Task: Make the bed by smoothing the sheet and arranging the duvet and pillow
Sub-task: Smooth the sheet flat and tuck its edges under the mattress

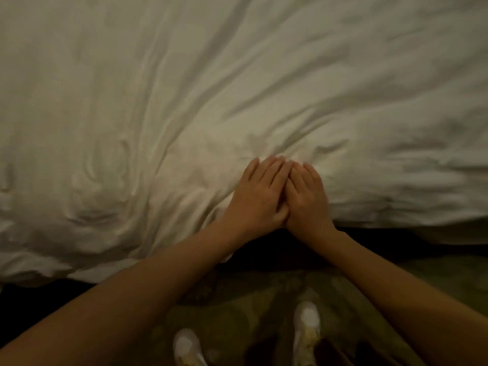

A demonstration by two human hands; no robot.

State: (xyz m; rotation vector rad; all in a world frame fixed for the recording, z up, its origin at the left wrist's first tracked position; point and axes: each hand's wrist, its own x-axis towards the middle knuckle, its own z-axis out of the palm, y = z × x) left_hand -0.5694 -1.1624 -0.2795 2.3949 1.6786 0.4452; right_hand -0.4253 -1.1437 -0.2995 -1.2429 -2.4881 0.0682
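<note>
A white, heavily creased duvet [237, 75] covers the bed and fills the upper two thirds of the head view. My left hand [257, 194] and my right hand [307, 196] lie flat on it side by side near its front edge, fingers straight and pointing away from me, inner edges touching. Both press on the cloth and grip nothing. Folds fan out from my hands toward the far side. No pillow is in view, and the sheet below is hidden.
The duvet's front edge [396, 220] hangs over the bedside, with dark shadow under it. I stand on a patterned greenish carpet [435, 281]. My two light shoes [307, 328] are at the bottom, close to the bed.
</note>
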